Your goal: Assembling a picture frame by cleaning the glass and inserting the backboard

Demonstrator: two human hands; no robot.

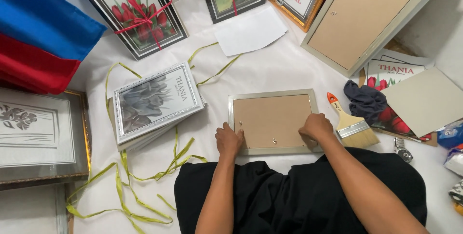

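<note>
Small silver frame lies face-down at centre, just in front of the person's lap. Left hand presses its 7 o'clock corner, right hand its 4 o'clock corner; fingers curled down on the backing, clamped on nothing. Risk: uneven pressing could pop the backing board or crack glass underneath; paintbrush just beside at 3 o'clock could get knocked. Surface: white sheet on the floor, crowded with 6 or so other frames, green ribbon at 8 o'clock.
</note>
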